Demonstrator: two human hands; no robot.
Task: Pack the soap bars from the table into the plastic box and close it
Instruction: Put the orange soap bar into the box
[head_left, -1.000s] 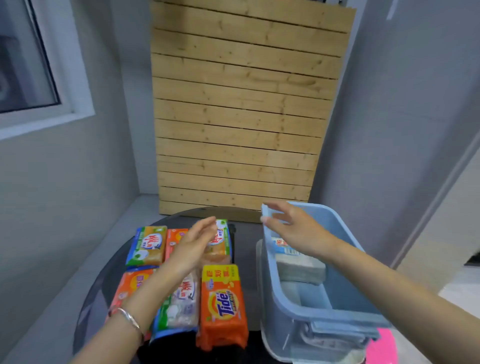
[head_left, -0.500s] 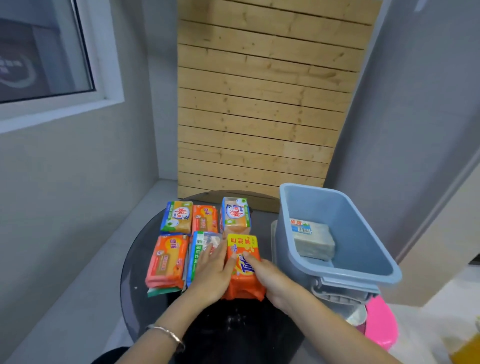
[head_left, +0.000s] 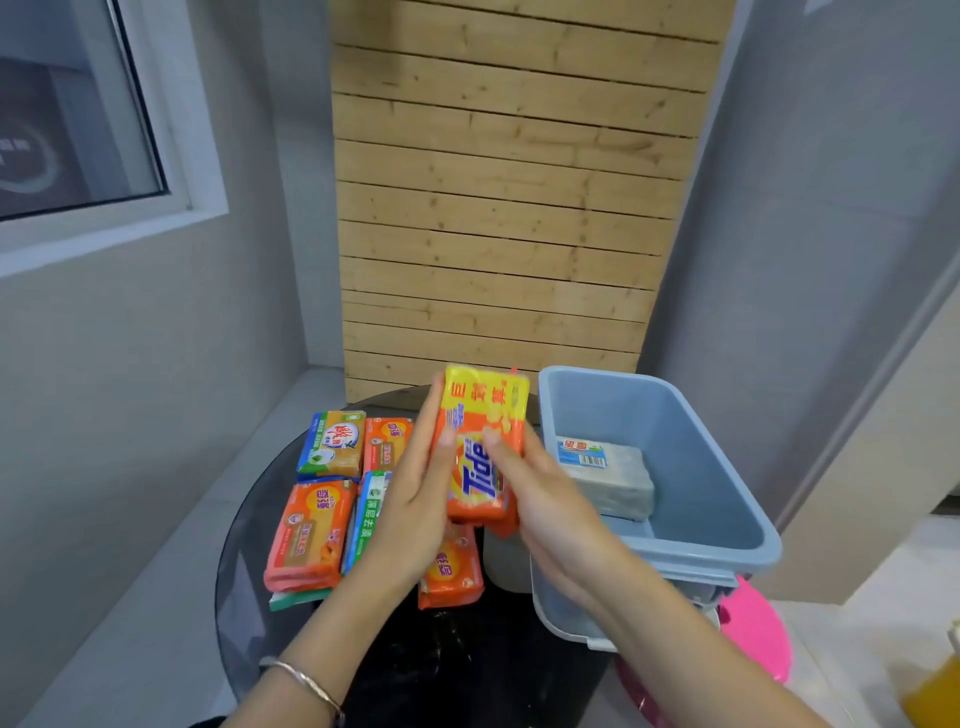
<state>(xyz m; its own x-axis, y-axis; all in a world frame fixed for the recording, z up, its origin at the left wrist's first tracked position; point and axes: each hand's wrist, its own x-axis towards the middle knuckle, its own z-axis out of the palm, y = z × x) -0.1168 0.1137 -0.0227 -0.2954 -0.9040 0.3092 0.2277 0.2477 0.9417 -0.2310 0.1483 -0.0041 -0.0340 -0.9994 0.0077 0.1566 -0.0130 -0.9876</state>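
Observation:
An orange and yellow Tide soap bar (head_left: 480, 426) is lifted above the table, held upright between my left hand (head_left: 415, 499) and my right hand (head_left: 545, 504). Right of it stands the open blue plastic box (head_left: 727, 499) with one grey wrapped soap bar (head_left: 608, 478) inside. Several wrapped soap bars lie on the round black table (head_left: 249, 551): a blue-edged one (head_left: 332, 441) at the back left, an orange one (head_left: 309, 530) in front of it, an orange one (head_left: 387, 441) at the back, a blue-green one (head_left: 370, 512) partly behind my left hand, and an orange one (head_left: 451, 569) under the held bar.
A wooden slat panel (head_left: 509, 208) leans against the wall behind the table. A pink object (head_left: 753, 629) sits on the floor right of the box. The box's blue lid (head_left: 711, 584) hangs at its near end. A window (head_left: 78, 130) is at the left.
Both hands closed on the Tide bar where it lay on the table and raised it upright, uncovering another orange bar beneath. The camera view shifted a little.

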